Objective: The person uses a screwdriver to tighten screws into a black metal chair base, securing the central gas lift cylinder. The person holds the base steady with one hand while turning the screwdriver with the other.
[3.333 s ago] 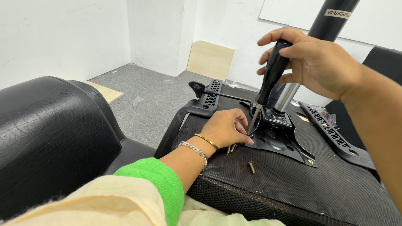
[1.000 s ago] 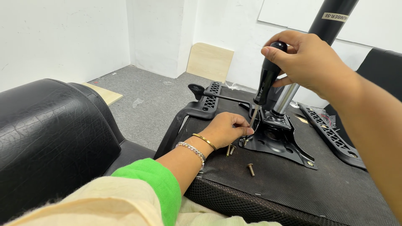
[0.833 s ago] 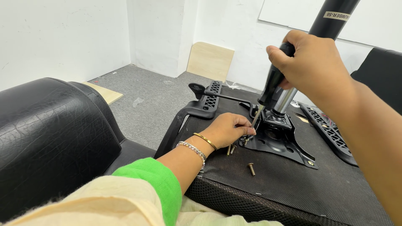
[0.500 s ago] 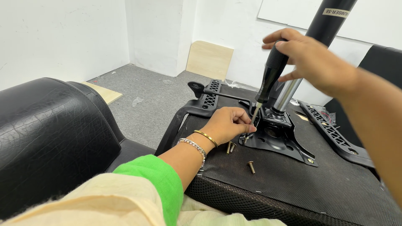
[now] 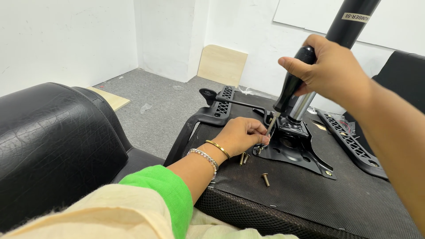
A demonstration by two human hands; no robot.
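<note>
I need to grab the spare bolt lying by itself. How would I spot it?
Find the black metal plate on the upturned chair seat. Just off its near edge lies the loose bolt, alone on the mesh, unlike the two bolts beside the left hand.

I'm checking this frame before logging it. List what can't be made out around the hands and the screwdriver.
All in the head view:
- Screwdriver tip and the screw under it: hidden behind the left hand fingers.
- Top of the screwdriver handle: covered by the right hand.
- Black post: its upper end cut off by the top edge.
- Metal plate: near corner hidden by the left hand.
- Loose screws: head type too small to tell.
</note>
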